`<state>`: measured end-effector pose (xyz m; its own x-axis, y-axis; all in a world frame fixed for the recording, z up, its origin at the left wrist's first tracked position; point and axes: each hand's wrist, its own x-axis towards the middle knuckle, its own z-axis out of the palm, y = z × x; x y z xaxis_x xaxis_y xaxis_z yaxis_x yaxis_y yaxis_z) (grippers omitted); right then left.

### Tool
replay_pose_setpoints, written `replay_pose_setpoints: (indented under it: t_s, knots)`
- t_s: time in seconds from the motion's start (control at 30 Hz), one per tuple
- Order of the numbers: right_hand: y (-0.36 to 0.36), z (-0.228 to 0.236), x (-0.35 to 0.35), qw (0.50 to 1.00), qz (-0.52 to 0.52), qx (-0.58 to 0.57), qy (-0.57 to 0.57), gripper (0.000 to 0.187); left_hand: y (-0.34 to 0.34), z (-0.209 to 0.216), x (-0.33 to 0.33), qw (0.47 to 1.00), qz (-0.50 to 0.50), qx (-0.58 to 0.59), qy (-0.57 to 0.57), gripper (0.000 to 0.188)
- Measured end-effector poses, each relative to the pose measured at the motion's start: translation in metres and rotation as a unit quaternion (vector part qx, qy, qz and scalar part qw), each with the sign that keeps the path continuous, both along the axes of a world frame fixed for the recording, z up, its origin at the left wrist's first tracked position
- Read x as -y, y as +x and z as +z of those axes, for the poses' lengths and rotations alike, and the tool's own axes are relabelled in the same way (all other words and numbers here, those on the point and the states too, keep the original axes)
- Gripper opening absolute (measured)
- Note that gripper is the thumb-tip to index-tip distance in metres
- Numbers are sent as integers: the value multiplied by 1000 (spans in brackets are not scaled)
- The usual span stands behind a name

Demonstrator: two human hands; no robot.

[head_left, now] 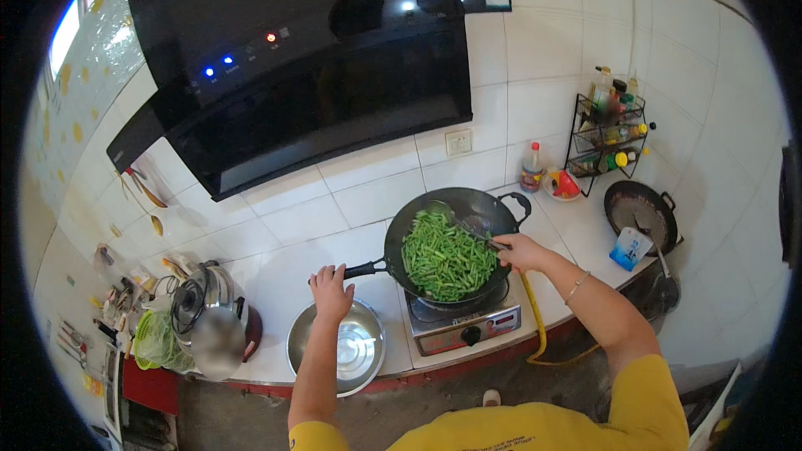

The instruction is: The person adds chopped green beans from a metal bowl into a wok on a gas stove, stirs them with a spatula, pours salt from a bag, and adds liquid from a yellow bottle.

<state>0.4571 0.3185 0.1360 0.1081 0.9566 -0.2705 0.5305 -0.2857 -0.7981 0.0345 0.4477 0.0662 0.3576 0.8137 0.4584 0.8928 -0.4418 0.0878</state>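
Note:
A black wok [493,207] sits on a single-burner gas stove [468,332], full of chopped green beans [447,259]. My left hand [332,292] is closed round the wok's long black handle [364,269], at the wok's left. From the right, my right hand [520,252] reaches over the rim, its fingers wrapped round a long-handled metal cooking utensil [468,230]. The utensil slants left across the wok, and its head rests at the far edge of the beans, partly hidden. Below my left hand, a shiny metal basin [363,347] stands on the white counter [276,284].
A black range hood [334,92] hangs above the counter. To the right are a red-capped bottle [532,169], a small bowl [561,186], a spice rack [608,138], a second pan [642,209] and a blue-white packet [631,248]. A yellow hose [539,326] drops from the stove. Pots [219,309] crowd the left.

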Motion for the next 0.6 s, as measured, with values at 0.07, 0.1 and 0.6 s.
replay_pose_setpoints:
  t_s: [0.07,0.1,0.6]
  knots:
    - [-14,6,2,976,141,144,76,48,0,-4,0,1000,1,8,4,55]
    - [-21,7,8,955,166,228,95,48,1,-6,-1,1000,-3,13,15,55]
    - [-31,181,134,885,239,397,52,40,-1,-8,3,1000,3,15,20,61]
